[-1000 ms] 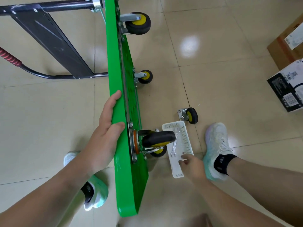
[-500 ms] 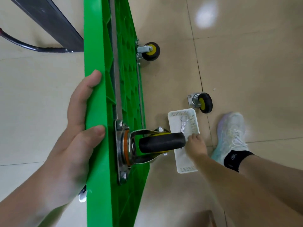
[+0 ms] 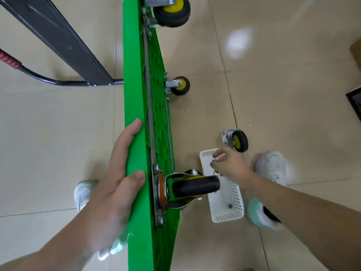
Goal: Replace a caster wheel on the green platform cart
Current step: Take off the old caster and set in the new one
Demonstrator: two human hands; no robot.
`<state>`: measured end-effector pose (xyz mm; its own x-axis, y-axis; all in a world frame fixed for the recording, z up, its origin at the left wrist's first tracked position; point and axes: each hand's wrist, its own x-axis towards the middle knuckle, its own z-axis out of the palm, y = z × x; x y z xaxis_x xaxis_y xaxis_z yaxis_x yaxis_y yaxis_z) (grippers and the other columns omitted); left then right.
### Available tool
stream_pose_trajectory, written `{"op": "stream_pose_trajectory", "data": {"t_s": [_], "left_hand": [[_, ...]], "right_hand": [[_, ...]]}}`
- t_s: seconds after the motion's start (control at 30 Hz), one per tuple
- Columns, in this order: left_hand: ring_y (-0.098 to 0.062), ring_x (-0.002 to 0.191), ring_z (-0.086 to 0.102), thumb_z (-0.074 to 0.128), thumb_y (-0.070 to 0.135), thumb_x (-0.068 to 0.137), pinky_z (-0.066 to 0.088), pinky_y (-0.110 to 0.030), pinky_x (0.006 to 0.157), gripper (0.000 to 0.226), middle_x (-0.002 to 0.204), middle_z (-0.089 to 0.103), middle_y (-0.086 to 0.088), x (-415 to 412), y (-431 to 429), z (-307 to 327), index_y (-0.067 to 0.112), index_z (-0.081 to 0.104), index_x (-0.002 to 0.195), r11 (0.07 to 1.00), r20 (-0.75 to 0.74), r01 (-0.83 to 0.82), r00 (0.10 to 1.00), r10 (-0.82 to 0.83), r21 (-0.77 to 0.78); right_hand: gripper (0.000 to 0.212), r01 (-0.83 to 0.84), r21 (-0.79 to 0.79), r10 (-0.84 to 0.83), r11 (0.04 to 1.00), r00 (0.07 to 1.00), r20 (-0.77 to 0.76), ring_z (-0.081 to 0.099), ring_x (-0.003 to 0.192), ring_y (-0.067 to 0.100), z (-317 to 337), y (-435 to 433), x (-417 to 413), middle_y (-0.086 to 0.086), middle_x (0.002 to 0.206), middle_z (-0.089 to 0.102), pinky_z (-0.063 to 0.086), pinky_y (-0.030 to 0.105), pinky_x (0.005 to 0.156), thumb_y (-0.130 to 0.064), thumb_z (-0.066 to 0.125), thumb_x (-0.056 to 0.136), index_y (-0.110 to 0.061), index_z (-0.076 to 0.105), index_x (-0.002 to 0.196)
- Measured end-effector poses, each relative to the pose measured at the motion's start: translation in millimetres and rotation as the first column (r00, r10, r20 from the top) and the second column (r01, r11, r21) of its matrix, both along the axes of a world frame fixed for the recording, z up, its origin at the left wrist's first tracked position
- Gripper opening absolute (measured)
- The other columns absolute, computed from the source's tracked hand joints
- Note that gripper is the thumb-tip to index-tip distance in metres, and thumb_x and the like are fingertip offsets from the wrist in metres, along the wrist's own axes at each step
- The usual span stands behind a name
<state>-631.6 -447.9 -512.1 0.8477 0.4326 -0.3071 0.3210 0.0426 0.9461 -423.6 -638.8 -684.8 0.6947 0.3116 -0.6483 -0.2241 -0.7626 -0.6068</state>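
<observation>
The green platform cart (image 3: 134, 75) stands on its side on the tiled floor. My left hand (image 3: 115, 173) grips its upper edge, fingers over the top and thumb beside the plate of a mounted black caster (image 3: 195, 185). A loose caster wheel (image 3: 237, 140) lies on the floor to the right. My right hand (image 3: 232, 165) is over the far end of a white basket (image 3: 228, 216), fingers curled around a small metal wrench that is mostly hidden. A small dark nut lies in the basket.
Two more yellow-hubbed casters (image 3: 172, 8) (image 3: 180, 86) stick out from the cart's underside. The folded black handle (image 3: 58, 32) with a red grip (image 3: 8, 59) lies to the left. My shoes (image 3: 273, 167) (image 3: 84, 192) flank the cart. A dark box (image 3: 354, 98) sits at the right edge.
My right hand has moved up the basket from its near end to its far end and closed on the wrench that lay there. My left hand keeps its grip on the cart edge.
</observation>
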Motion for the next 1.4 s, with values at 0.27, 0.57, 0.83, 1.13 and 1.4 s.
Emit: {"op": "stream_pose_trajectory", "data": {"t_s": [0.27, 0.57, 0.83, 1.13, 1.4], "left_hand": [[-0.004, 0.146, 0.041, 0.049, 0.047, 0.078, 0.033, -0.049, 0.12, 0.075, 0.158, 0.035, 0.031, 5, 5, 13, 0.069, 0.029, 0.147, 0.99, 0.026, 0.093, 0.995, -0.096, 0.106], [0.001, 0.143, 0.042, 0.05, 0.048, 0.076, 0.037, -0.038, 0.113, 0.074, 0.156, 0.037, 0.032, 5, 6, 10, 0.07, 0.031, 0.144, 0.989, 0.016, 0.091, 0.996, -0.093, 0.119], [-0.005, 0.144, 0.043, 0.049, 0.048, 0.076, 0.035, -0.051, 0.119, 0.074, 0.156, 0.038, 0.031, 5, 5, 11, 0.074, 0.03, 0.142, 0.984, -0.001, 0.091, 0.996, -0.092, 0.154], [-0.008, 0.147, 0.04, 0.05, 0.046, 0.078, 0.033, -0.055, 0.121, 0.075, 0.159, 0.036, 0.029, 5, 6, 10, 0.07, 0.029, 0.146, 0.984, 0.011, 0.098, 0.995, -0.101, 0.152], [-0.012, 0.147, 0.042, 0.05, 0.047, 0.079, 0.035, -0.056, 0.119, 0.075, 0.159, 0.037, 0.026, 4, 6, 10, 0.07, 0.028, 0.147, 0.984, 0.005, 0.109, 0.994, -0.111, 0.142]], "right_hand": [[0.015, -0.041, 0.472, 0.244, 0.881, 0.893, -0.378, 0.065, 0.065, 0.018, 113, 62, 16, 0.009, 0.077, 0.072, 0.055, 0.026, 0.06, -0.006, 0.077, 0.083, -0.003, 0.07, 0.096], [0.016, -0.277, 0.434, 0.45, 0.857, 0.812, -0.372, 0.07, 0.078, 0.019, 144, 77, -6, 0.017, 0.095, 0.076, 0.059, 0.027, 0.076, -0.006, 0.072, 0.089, -0.014, 0.068, 0.102], [0.023, -0.415, 0.383, 0.54, 0.825, 0.781, -0.316, 0.07, 0.085, 0.013, 139, 87, -16, 0.002, 0.09, 0.077, 0.054, 0.027, 0.086, -0.011, 0.083, 0.079, -0.02, 0.07, 0.096], [0.016, -0.329, 0.36, 0.474, 0.873, 0.743, -0.473, 0.065, 0.075, 0.013, 134, 90, -18, -0.003, 0.076, 0.072, 0.053, 0.032, 0.082, -0.015, 0.083, 0.079, -0.017, 0.073, 0.092], [0.016, -0.265, 0.385, 0.445, 0.884, 0.728, -0.521, 0.064, 0.075, 0.016, 129, 88, -19, -0.001, 0.074, 0.071, 0.052, 0.033, 0.081, -0.01, 0.081, 0.08, -0.015, 0.072, 0.092]]}}
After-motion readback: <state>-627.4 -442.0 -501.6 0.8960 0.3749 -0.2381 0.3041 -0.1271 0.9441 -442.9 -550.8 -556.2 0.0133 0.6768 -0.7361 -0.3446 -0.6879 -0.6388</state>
